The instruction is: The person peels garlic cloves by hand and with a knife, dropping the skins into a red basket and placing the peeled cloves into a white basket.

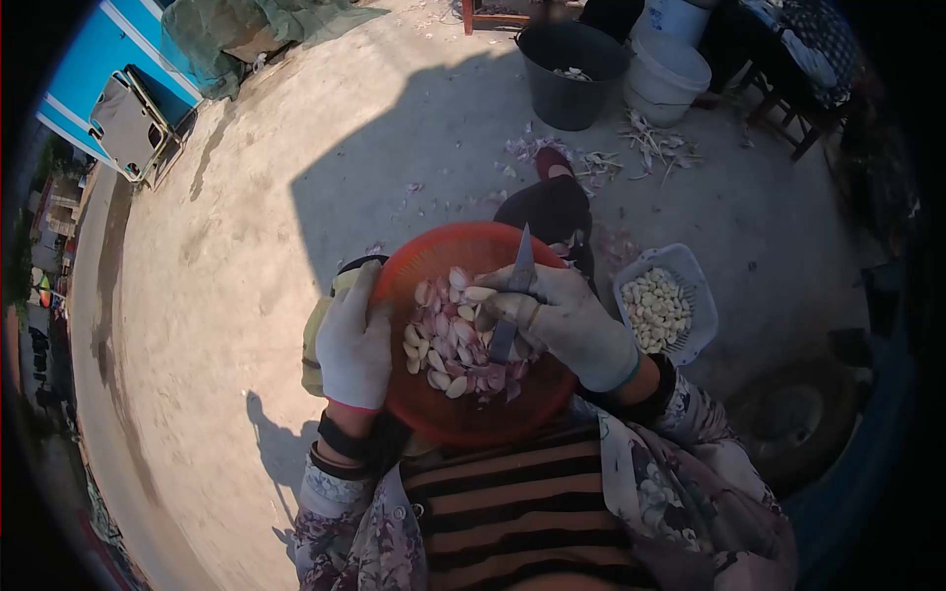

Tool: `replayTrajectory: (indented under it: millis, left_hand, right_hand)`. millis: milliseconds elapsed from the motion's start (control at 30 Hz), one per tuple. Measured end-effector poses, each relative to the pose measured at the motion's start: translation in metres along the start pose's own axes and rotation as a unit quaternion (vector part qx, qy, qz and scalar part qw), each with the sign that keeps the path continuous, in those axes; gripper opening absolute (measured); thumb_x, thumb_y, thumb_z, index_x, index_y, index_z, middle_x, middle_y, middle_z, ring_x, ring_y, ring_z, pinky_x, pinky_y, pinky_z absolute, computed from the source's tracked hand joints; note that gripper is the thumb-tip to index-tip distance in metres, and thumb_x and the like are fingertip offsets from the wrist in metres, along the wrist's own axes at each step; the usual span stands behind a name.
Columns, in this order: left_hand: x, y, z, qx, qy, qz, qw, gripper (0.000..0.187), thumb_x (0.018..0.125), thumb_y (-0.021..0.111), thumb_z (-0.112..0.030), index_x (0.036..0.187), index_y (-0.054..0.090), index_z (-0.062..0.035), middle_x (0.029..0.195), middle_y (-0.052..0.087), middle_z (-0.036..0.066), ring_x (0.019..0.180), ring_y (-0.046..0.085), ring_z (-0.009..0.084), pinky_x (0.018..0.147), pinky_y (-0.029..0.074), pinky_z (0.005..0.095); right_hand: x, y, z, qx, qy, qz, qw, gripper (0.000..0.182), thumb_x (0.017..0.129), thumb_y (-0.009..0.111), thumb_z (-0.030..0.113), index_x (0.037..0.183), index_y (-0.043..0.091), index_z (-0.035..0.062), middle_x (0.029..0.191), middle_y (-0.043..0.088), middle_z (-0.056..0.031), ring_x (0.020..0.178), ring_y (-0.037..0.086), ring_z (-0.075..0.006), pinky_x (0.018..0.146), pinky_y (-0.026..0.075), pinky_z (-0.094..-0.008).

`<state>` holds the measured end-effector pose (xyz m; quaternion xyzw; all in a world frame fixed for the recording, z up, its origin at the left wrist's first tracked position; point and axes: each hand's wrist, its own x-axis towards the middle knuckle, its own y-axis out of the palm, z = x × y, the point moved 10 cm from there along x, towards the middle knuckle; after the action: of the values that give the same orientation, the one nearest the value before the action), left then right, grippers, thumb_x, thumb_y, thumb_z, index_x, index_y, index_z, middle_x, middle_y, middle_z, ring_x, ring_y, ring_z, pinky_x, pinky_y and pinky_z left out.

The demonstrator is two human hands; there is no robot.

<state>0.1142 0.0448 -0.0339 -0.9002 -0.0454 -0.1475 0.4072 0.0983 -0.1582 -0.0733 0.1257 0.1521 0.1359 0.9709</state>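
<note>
An orange-red bowl [473, 426] rests on my lap, holding garlic cloves [448, 335], some peeled and some with purple skin. My left hand [355, 340], in a white glove, is spread against the bowl's left rim, fingers apart. Over the bowl's right side, my gloved right hand [576, 325] is closed round a knife [522, 264] whose blade points up and away from me. A pale clove [480, 294] shows at the fingertips of that hand. To the right, a white basket [702, 320] contains peeled cloves [656, 307].
Ahead stand a black bucket [572, 94] and a white bucket [667, 79]. Garlic skins and stalks [660, 148] litter the concrete beside them. A tyre [798, 424] lies at the right, a folding chair [133, 128] leans at the upper left, and a stool [808, 123] stands upper right.
</note>
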Motion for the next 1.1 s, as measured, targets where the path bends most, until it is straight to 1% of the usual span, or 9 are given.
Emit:
replayTrajectory:
  millis: [100, 200, 300, 500, 600, 800, 933, 1000, 1100]
  left_hand:
    - [0.012, -0.009, -0.021, 0.105, 0.047, -0.035, 0.993, 0.039, 0.085, 0.059, -0.003, 0.123, 0.064, -0.0054, 0.108, 0.066, 0.018, 0.106, 0.063, 0.0325, 0.091, 0.049, 0.0388]
    - [0.01, -0.019, -0.05, 0.05, 0.107, -0.015, 0.993, 0.038, 0.083, 0.064, -0.004, 0.121, 0.066, -0.0069, 0.098, 0.068, 0.014, 0.095, 0.065, 0.0298, 0.084, 0.05, 0.0369]
    - [0.003, -0.002, -0.057, -0.066, -0.002, 0.127, 0.99, 0.035, 0.082, 0.068, -0.005, 0.116, 0.069, -0.0075, 0.09, 0.068, 0.011, 0.084, 0.066, 0.0247, 0.077, 0.052, 0.0333]
    - [-0.002, 0.025, -0.048, -0.256, -0.06, 0.184, 0.947, 0.031, 0.084, 0.07, -0.003, 0.115, 0.071, -0.007, 0.088, 0.066, 0.007, 0.081, 0.064, 0.013, 0.074, 0.05, 0.0261]
    - [0.0, 0.027, -0.047, -0.291, -0.066, 0.182, 0.937, 0.031, 0.084, 0.07, -0.004, 0.115, 0.071, -0.0062, 0.09, 0.064, 0.006, 0.081, 0.063, 0.0124, 0.073, 0.049, 0.0254]
    - [0.003, 0.031, -0.056, -0.294, -0.062, 0.205, 0.932, 0.027, 0.088, 0.065, -0.002, 0.114, 0.068, 0.0037, 0.099, 0.065, 0.005, 0.088, 0.062, 0.0109, 0.077, 0.049, 0.0231]
    - [0.001, 0.03, -0.051, -0.263, -0.047, 0.179, 0.947, 0.025, 0.091, 0.063, -0.004, 0.114, 0.067, 0.0049, 0.106, 0.067, 0.009, 0.087, 0.063, 0.0108, 0.076, 0.05, 0.023]
    - [-0.004, 0.03, -0.04, -0.293, -0.086, 0.138, 0.942, 0.024, 0.089, 0.065, -0.004, 0.113, 0.069, 0.0004, 0.094, 0.069, 0.006, 0.081, 0.063, 0.0091, 0.073, 0.05, 0.0229]
    - [-0.008, 0.032, -0.032, -0.33, -0.167, 0.11, 0.922, 0.022, 0.09, 0.064, -0.003, 0.111, 0.07, -0.0011, 0.087, 0.07, 0.004, 0.076, 0.063, 0.0067, 0.069, 0.051, 0.0221]
  right_hand:
    - [0.001, -0.004, 0.01, 0.006, 0.038, -0.006, 0.999, 0.024, 0.098, 0.063, 0.017, 0.116, 0.068, 0.0013, 0.083, 0.066, 0.0002, 0.068, 0.059, -0.0033, 0.057, 0.048, -0.0193]
    - [0.003, -0.001, 0.011, 0.008, 0.039, 0.013, 0.999, 0.023, 0.098, 0.063, 0.017, 0.114, 0.069, 0.0027, 0.082, 0.067, -0.001, 0.067, 0.061, -0.0036, 0.057, 0.049, -0.0196]
    - [0.004, 0.01, 0.027, -0.09, -0.035, 0.026, 0.995, 0.021, 0.098, 0.062, 0.017, 0.113, 0.07, 0.004, 0.082, 0.068, -0.0025, 0.069, 0.063, -0.004, 0.059, 0.05, -0.0199]
    - [0.008, 0.024, 0.02, -0.045, -0.078, 0.085, 0.992, 0.022, 0.1, 0.059, 0.019, 0.113, 0.07, 0.0057, 0.078, 0.068, -0.0033, 0.06, 0.064, -0.0067, 0.051, 0.051, -0.019]
    - [0.007, 0.027, 0.0, 0.016, 0.046, 0.147, 0.988, 0.039, 0.101, 0.056, 0.026, 0.128, 0.056, -0.0021, 0.086, 0.068, -0.012, 0.069, 0.071, -0.0215, 0.052, 0.059, -0.0281]
    - [0.006, 0.031, -0.006, 0.088, 0.054, 0.174, 0.979, 0.037, 0.101, 0.055, 0.028, 0.122, 0.058, -0.0033, 0.085, 0.068, -0.0112, 0.068, 0.07, -0.02, 0.052, 0.058, -0.0266]
    - [0.005, 0.019, 0.007, 0.032, 0.034, 0.094, 0.995, 0.031, 0.102, 0.055, 0.027, 0.116, 0.061, -0.0008, 0.085, 0.068, -0.0077, 0.066, 0.068, -0.0136, 0.053, 0.053, -0.0222]
    - [0.004, 0.003, 0.01, 0.039, 0.005, 0.009, 0.999, 0.027, 0.103, 0.053, 0.025, 0.112, 0.063, 0.0025, 0.084, 0.068, -0.0043, 0.064, 0.064, -0.0074, 0.053, 0.051, -0.019]
    - [0.002, -0.014, 0.025, 0.109, -0.078, 0.005, 0.991, 0.025, 0.103, 0.053, 0.022, 0.114, 0.063, 0.0017, 0.09, 0.069, -0.0044, 0.067, 0.061, -0.0066, 0.054, 0.047, -0.0193]
